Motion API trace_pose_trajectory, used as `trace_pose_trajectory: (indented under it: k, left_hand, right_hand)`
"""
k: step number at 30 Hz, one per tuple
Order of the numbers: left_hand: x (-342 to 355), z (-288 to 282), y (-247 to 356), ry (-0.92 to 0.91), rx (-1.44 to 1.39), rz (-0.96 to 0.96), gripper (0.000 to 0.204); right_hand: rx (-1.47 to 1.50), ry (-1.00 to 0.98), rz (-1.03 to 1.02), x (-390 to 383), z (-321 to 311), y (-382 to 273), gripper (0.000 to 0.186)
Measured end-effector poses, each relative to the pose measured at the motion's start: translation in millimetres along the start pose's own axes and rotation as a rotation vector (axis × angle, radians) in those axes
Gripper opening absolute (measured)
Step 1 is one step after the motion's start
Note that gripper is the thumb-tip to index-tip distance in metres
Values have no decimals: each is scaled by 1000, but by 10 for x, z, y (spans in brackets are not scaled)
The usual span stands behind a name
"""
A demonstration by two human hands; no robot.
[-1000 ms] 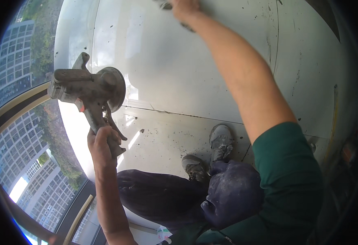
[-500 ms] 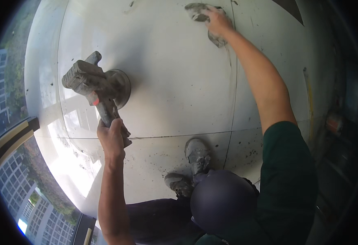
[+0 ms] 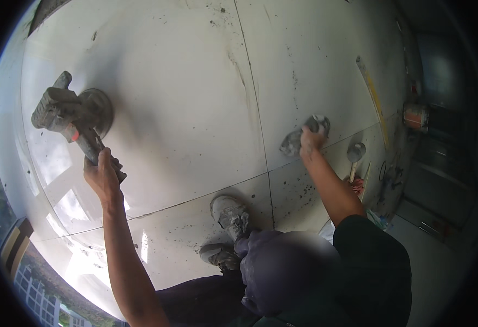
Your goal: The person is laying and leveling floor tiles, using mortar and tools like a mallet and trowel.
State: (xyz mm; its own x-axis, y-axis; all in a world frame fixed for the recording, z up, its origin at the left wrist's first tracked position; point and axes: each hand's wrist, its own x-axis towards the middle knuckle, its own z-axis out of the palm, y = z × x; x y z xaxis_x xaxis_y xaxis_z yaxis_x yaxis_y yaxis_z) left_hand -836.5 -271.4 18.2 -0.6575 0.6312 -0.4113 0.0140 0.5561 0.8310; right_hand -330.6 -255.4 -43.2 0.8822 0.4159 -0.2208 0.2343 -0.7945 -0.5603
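My left hand (image 3: 104, 177) is closed round the handle of a dust-caked cordless tile vibrator (image 3: 59, 106) with a red trigger. Its round pad (image 3: 104, 106) sits on or just over a large pale floor tile (image 3: 184, 109); the exact contact is hard to tell. Over to the right, my right hand (image 3: 311, 143) grips a crumpled grey rag (image 3: 291, 144) against the tiles, close to a cross joint. Part of the rag sticks out past my fingers, and the hand is slightly blurred.
My dusty shoes (image 3: 231, 215) stand on the nearer tiles. At right lie a yellow-edged straight bar (image 3: 374, 95), a round-headed tool with a pale handle (image 3: 355, 151) and something reddish (image 3: 357, 186). An orange-and-grey bucket (image 3: 415, 117) stands beyond. Dark crumbs dot the joints.
My right hand has drawn the rag back from the far tiles toward me. The view has swung right, so the vibrator appears farther left, still in my left hand.
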Motion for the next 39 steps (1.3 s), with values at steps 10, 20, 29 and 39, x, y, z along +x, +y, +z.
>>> trace_pose_trajectory:
  k: [10,20,29,39]
  left_hand:
    - [-351,1173,-263,-355,824,878,76]
    - [169,1067,-587,-221,1033,890,78]
    - [135,975,-595,-245,1047,880,80]
    - [102,942,-444,-288,1115,746,79]
  right_hand:
    - [367,-579,-586,-175,828,-3449,45]
    - [-536,-662,-1947,-766,607,-546,42]
    - [-711,-365,-1137,-629,1180,-3773,46]
    - [-843,-661,-2002,-1464,-65,-3187,44]
